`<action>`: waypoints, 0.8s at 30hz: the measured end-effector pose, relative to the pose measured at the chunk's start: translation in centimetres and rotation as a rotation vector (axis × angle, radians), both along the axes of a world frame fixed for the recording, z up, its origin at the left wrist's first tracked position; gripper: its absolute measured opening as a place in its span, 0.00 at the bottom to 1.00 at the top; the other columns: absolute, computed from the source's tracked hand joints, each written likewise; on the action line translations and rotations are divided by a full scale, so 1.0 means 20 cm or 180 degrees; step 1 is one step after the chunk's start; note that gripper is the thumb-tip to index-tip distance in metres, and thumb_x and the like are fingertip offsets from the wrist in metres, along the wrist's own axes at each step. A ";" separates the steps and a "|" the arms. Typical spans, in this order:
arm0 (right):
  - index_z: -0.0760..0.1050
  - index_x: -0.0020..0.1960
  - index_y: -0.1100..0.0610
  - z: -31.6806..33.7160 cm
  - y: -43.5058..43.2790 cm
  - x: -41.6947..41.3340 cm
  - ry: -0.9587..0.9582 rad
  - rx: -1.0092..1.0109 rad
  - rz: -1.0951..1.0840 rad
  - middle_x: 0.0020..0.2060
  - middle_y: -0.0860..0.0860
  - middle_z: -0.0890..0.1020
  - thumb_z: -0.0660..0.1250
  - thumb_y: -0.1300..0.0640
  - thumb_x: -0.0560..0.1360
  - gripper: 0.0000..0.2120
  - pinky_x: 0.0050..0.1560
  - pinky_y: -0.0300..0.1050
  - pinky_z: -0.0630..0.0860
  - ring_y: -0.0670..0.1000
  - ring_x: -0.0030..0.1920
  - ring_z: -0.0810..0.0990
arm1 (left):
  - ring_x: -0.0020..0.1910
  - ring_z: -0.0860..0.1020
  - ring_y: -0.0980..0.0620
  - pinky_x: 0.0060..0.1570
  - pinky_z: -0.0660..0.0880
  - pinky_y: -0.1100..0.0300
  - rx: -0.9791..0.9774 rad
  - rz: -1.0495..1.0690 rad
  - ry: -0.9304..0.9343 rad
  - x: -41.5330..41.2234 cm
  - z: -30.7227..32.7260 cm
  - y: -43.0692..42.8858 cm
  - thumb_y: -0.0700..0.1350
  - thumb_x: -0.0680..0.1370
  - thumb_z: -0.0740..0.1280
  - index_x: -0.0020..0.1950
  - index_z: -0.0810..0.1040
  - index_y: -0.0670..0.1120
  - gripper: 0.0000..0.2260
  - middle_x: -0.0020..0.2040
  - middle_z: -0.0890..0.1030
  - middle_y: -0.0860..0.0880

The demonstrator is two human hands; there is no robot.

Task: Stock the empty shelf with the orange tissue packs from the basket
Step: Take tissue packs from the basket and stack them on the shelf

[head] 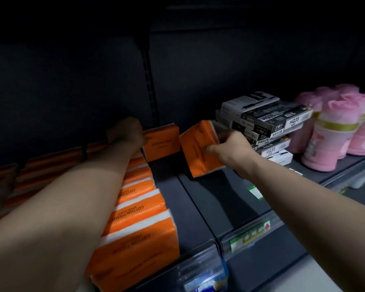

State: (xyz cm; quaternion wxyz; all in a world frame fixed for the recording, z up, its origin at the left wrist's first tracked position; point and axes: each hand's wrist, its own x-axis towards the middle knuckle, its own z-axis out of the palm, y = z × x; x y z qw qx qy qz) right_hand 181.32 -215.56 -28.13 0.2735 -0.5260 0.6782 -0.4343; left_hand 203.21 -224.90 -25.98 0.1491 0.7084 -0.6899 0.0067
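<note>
Right hand [230,149] pinches a tilted orange tissue pack [198,150] — white-edged, dark-lettered; left hand [124,132] fingers too dim to tell.

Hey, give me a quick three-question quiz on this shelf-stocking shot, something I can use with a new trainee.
1. True or false: the right hand grips a tilted orange tissue pack.
2. What sits just to the right of that pack? A) green bottles B) stacked black boxes marked HQ35 C) a wire basket
3. Fill in: the rolled items at the far right of the shelf are ___ in colour.

Key: 1 true; 2 B; 3 pink.
</note>
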 end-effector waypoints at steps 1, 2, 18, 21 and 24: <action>0.77 0.54 0.57 0.00 -0.01 0.00 0.0039 -0.0031 0.0024 0.41 0.51 0.80 0.73 0.59 0.67 0.16 0.34 0.38 0.72 0.49 0.38 0.78 | 0.58 0.77 0.41 0.56 0.76 0.48 0.0022 0.0004 0.0025 0.00 0.00 0.00 0.46 0.70 0.73 0.58 0.80 0.45 0.17 0.59 0.79 0.42; 0.78 0.52 0.57 0.00 -0.02 0.01 0.0078 -0.0052 0.0058 0.39 0.51 0.79 0.73 0.59 0.67 0.14 0.31 0.37 0.71 0.48 0.36 0.77 | 0.59 0.77 0.41 0.57 0.76 0.48 0.0036 0.0008 0.0060 0.00 0.00 -0.01 0.47 0.70 0.74 0.58 0.79 0.45 0.18 0.59 0.79 0.42; 0.70 0.68 0.54 -0.08 -0.21 0.23 0.1609 -0.0167 0.0687 0.62 0.60 0.68 0.59 0.64 0.76 0.21 0.59 0.39 0.67 0.60 0.56 0.75 | 0.56 0.77 0.48 0.56 0.73 0.54 -0.0190 -0.0342 0.0565 0.21 -0.02 0.25 0.50 0.77 0.65 0.55 0.80 0.48 0.10 0.57 0.80 0.48; 0.69 0.68 0.50 -0.11 -0.25 0.24 0.1753 -0.0279 0.0638 0.61 0.58 0.66 0.57 0.60 0.77 0.21 0.62 0.44 0.71 0.61 0.54 0.75 | 0.56 0.76 0.48 0.54 0.72 0.55 -0.0140 -0.0293 0.0514 0.22 -0.03 0.27 0.50 0.78 0.64 0.57 0.79 0.48 0.11 0.59 0.79 0.47; 0.67 0.68 0.51 -0.12 -0.30 0.26 0.1844 -0.0318 0.0462 0.60 0.57 0.68 0.56 0.60 0.77 0.19 0.59 0.52 0.74 0.61 0.58 0.74 | 0.57 0.76 0.47 0.56 0.73 0.54 -0.0109 -0.0304 0.0500 0.24 -0.02 0.29 0.51 0.78 0.64 0.58 0.79 0.49 0.12 0.59 0.78 0.47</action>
